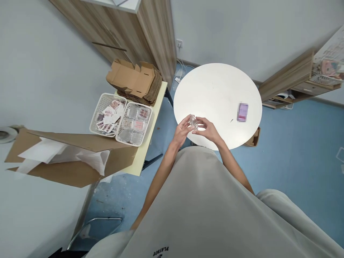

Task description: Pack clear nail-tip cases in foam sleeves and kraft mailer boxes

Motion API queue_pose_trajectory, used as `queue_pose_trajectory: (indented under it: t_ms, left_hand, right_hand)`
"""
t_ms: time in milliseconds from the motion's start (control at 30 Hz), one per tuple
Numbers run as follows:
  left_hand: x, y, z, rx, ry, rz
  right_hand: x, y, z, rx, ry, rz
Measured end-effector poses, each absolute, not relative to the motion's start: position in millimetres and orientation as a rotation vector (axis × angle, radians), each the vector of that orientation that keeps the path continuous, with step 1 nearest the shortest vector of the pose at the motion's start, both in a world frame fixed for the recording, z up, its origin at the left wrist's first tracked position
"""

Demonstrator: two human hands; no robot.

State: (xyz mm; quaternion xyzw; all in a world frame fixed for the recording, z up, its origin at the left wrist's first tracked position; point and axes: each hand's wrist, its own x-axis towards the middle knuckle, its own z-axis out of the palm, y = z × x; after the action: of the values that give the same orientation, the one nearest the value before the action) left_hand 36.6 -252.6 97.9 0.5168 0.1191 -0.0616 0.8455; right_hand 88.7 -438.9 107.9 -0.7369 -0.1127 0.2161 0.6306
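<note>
Just over the near edge of the round white table, a small clear plastic case is held up between both hands. My left hand grips it from the left, with the thumb and fingers on its side. From the right, my right hand pinches it with thumb and fingers. The case looks tilted, and its contents are too small to make out. On the table's right part lies a purple, blurred-out item, apart from both hands.
At left, a yellow table holds flattened cardboard boxes, a white basket of printed cards and a white basket of clear cases. Nearby stands an open carton with white paper. A wooden shelf is at right.
</note>
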Motion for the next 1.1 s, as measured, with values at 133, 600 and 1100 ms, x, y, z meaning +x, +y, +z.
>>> queue_pose_trajectory:
  t_ms: [133, 600, 1100]
  left_hand:
    - [45.7, -269.6, 94.4, 1.192, 0.272, -0.221]
    - [41.0, -300.4, 102.7, 1.387, 0.123, -0.391]
    - [40.3, -266.2, 149.3, 1.511, -0.032, -0.366]
  right_hand:
    - [96.7, -471.3, 97.9, -1.622, -0.251, 0.631]
    - [81.0, -523.8, 102.3, -1.632, -0.247, 0.666]
    - [77.2, -490.7, 140.8, -1.698, -0.356, 0.603]
